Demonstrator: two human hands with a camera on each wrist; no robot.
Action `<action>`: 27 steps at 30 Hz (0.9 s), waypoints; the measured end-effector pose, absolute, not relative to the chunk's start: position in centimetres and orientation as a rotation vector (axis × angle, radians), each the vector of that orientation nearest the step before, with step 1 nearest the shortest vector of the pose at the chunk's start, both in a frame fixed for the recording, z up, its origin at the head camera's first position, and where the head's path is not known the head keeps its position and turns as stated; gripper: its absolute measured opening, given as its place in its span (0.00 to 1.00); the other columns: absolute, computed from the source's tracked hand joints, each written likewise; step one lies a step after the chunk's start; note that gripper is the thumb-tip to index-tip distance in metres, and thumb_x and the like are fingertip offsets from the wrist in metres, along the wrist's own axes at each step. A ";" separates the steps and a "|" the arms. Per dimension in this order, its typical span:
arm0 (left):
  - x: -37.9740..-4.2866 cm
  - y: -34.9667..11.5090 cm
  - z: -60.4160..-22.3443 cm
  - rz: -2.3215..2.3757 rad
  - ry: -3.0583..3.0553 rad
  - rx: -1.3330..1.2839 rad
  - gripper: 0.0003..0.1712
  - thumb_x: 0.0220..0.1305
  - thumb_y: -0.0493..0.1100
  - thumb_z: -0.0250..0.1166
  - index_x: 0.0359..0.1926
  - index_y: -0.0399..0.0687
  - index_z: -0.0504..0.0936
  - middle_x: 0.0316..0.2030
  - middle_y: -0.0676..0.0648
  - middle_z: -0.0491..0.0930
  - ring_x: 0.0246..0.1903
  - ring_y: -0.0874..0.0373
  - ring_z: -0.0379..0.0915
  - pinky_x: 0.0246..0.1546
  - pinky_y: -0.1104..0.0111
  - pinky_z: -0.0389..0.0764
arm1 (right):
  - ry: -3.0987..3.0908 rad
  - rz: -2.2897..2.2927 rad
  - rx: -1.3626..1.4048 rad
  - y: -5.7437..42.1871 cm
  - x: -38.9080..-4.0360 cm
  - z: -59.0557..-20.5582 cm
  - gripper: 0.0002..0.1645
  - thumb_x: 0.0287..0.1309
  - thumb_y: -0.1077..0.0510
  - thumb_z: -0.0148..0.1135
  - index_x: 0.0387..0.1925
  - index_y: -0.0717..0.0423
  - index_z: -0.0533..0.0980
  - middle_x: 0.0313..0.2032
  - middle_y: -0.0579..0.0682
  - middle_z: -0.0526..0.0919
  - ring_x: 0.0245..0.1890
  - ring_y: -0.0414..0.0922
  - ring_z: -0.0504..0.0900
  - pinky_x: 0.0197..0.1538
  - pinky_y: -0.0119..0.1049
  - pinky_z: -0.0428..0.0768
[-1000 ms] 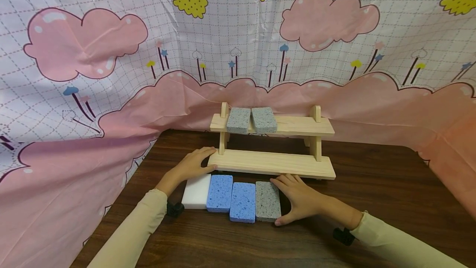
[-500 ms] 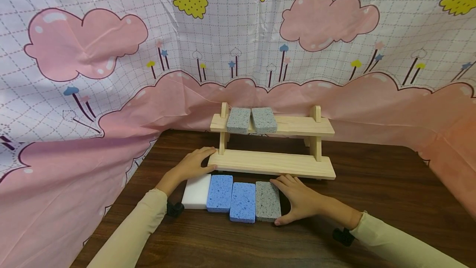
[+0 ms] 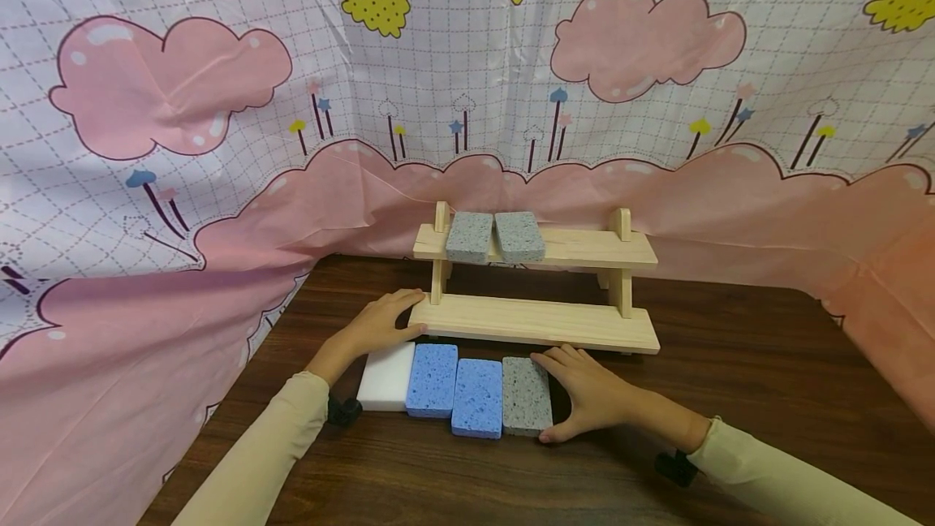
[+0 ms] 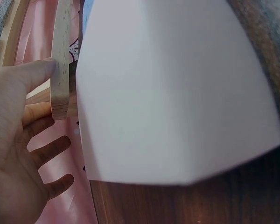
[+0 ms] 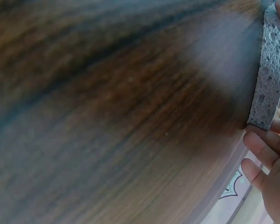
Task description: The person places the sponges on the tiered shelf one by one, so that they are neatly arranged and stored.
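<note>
Four sponges lie in a row on the dark wooden table [image 3: 730, 364], just in front of the two-tier wooden rack [image 3: 536, 321]: a white sponge [image 3: 385, 377], two blue sponges [image 3: 433, 380] [image 3: 477, 398], and a grey sponge [image 3: 525, 396] at the right end. The right hand [image 3: 595, 394] cups the grey sponge's outer edge, fingers fairly straight along the far corner and thumb at the near corner, closing round it. The left hand [image 3: 376, 323] rests relaxed against the left end of the rack's lower shelf, steadying it. Two more grey sponges [image 3: 495, 236] lie side by side on the top shelf. In my judgement, a clean lift calls for a firm pinch across the grey sponge's ends, clear of the neighbouring blue one.
</note>
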State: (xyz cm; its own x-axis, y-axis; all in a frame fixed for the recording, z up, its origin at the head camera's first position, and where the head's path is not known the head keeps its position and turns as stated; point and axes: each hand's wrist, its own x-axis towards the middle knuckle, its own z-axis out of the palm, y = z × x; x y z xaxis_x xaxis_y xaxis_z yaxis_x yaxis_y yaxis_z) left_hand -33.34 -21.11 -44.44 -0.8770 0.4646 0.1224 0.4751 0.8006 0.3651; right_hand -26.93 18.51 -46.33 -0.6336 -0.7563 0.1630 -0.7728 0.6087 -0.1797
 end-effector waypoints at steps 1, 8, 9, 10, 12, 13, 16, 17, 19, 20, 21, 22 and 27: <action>-33.3 -21.1 -44.4 -0.613 -2.954 -0.771 0.39 0.72 0.57 0.61 0.76 0.44 0.65 0.74 0.40 0.65 0.70 0.34 0.64 0.66 0.33 0.64 | -2.755 0.360 1.308 18.5 -26.9 -46.3 0.69 0.40 0.19 0.71 0.72 0.61 0.66 0.61 0.50 0.76 0.54 0.40 0.70 0.52 0.43 0.75; -33.3 -21.0 -44.4 -0.617 -2.956 -0.763 0.39 0.72 0.57 0.62 0.76 0.45 0.64 0.74 0.40 0.65 0.71 0.34 0.63 0.66 0.33 0.64 | -2.761 0.373 1.293 18.4 -26.7 -46.2 0.69 0.40 0.20 0.72 0.72 0.62 0.67 0.61 0.51 0.76 0.54 0.41 0.71 0.54 0.45 0.78; -33.3 -21.0 -44.4 -0.618 -2.956 -0.762 0.39 0.72 0.57 0.62 0.76 0.45 0.64 0.74 0.40 0.65 0.71 0.34 0.63 0.66 0.33 0.64 | -2.759 0.369 1.291 18.4 -26.7 -46.2 0.69 0.40 0.20 0.72 0.72 0.62 0.67 0.61 0.51 0.76 0.54 0.41 0.71 0.55 0.46 0.78; -33.3 -21.0 -44.4 -0.618 -2.954 -0.763 0.39 0.72 0.56 0.62 0.76 0.45 0.64 0.74 0.40 0.65 0.71 0.34 0.63 0.66 0.33 0.64 | -2.757 0.366 1.290 18.4 -26.7 -46.3 0.69 0.40 0.20 0.72 0.72 0.63 0.67 0.61 0.51 0.76 0.54 0.41 0.72 0.55 0.47 0.79; -33.3 -21.0 -44.4 -0.620 -2.952 -0.765 0.39 0.72 0.56 0.62 0.76 0.45 0.64 0.74 0.40 0.65 0.71 0.34 0.63 0.66 0.33 0.64 | -2.751 0.357 1.289 18.4 -26.8 -46.3 0.69 0.40 0.19 0.71 0.72 0.63 0.67 0.61 0.51 0.76 0.54 0.42 0.72 0.55 0.47 0.79; -33.2 -21.0 -44.4 -0.621 -2.951 -0.767 0.39 0.72 0.56 0.62 0.76 0.45 0.64 0.74 0.40 0.65 0.71 0.34 0.63 0.66 0.33 0.64 | -2.746 0.354 1.290 18.5 -26.8 -46.4 0.69 0.40 0.19 0.71 0.72 0.63 0.67 0.61 0.51 0.77 0.54 0.42 0.72 0.55 0.47 0.79; -33.2 -21.0 -44.4 -0.623 -2.950 -0.768 0.39 0.72 0.56 0.62 0.76 0.45 0.64 0.74 0.40 0.65 0.71 0.34 0.63 0.66 0.33 0.64 | -2.724 0.335 1.297 18.5 -26.7 -46.5 0.69 0.41 0.19 0.70 0.72 0.63 0.67 0.60 0.51 0.77 0.53 0.41 0.72 0.54 0.45 0.79; -33.2 -21.0 -44.4 -0.623 -2.951 -0.768 0.39 0.72 0.57 0.62 0.76 0.45 0.64 0.74 0.40 0.65 0.71 0.34 0.63 0.66 0.33 0.64 | -2.715 0.328 1.300 18.6 -26.7 -46.6 0.68 0.41 0.19 0.70 0.72 0.63 0.67 0.60 0.51 0.77 0.53 0.41 0.72 0.54 0.45 0.79; -33.3 -21.1 -44.5 -0.620 -2.950 -0.770 0.39 0.72 0.57 0.62 0.76 0.45 0.64 0.74 0.40 0.65 0.71 0.34 0.63 0.66 0.33 0.64 | -2.704 0.314 1.301 18.6 -26.7 -46.7 0.68 0.42 0.19 0.69 0.72 0.62 0.67 0.61 0.51 0.77 0.53 0.41 0.72 0.54 0.46 0.78; -33.3 -21.1 -44.5 -0.620 -2.948 -0.771 0.39 0.72 0.57 0.62 0.76 0.45 0.64 0.74 0.40 0.65 0.71 0.34 0.64 0.66 0.32 0.64 | -2.701 0.307 1.300 18.7 -26.7 -46.8 0.68 0.42 0.18 0.69 0.72 0.62 0.67 0.61 0.51 0.77 0.53 0.41 0.71 0.53 0.46 0.77; -33.4 -21.1 -44.6 -0.619 -2.947 -0.773 0.39 0.72 0.57 0.62 0.76 0.45 0.64 0.74 0.40 0.65 0.71 0.34 0.64 0.66 0.32 0.64 | -2.702 0.301 1.299 18.7 -26.7 -46.9 0.68 0.42 0.18 0.68 0.72 0.61 0.67 0.61 0.51 0.76 0.53 0.41 0.71 0.53 0.46 0.77; -33.4 -21.1 -44.6 -0.621 -2.947 -0.775 0.39 0.72 0.57 0.62 0.76 0.45 0.64 0.74 0.40 0.65 0.71 0.34 0.63 0.66 0.32 0.64 | -2.704 0.299 1.298 18.7 -26.7 -46.9 0.68 0.42 0.18 0.68 0.72 0.61 0.67 0.61 0.51 0.76 0.54 0.41 0.71 0.53 0.46 0.76; -33.4 -21.2 -44.7 -0.625 -2.941 -0.784 0.39 0.73 0.56 0.61 0.76 0.43 0.64 0.74 0.39 0.65 0.71 0.32 0.63 0.66 0.31 0.64 | -2.719 0.307 1.291 18.9 -26.6 -47.0 0.69 0.42 0.18 0.68 0.73 0.60 0.66 0.62 0.51 0.75 0.55 0.41 0.69 0.51 0.44 0.72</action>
State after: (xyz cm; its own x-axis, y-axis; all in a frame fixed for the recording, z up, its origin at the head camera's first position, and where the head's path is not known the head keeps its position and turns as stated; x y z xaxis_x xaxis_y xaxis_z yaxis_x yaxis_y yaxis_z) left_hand -33.42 -21.22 -44.71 -0.8721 0.4706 0.1341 0.4845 0.7918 0.3718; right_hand -26.64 18.87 -47.02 -0.6302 -0.7527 0.1902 -0.7762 0.6165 -0.1322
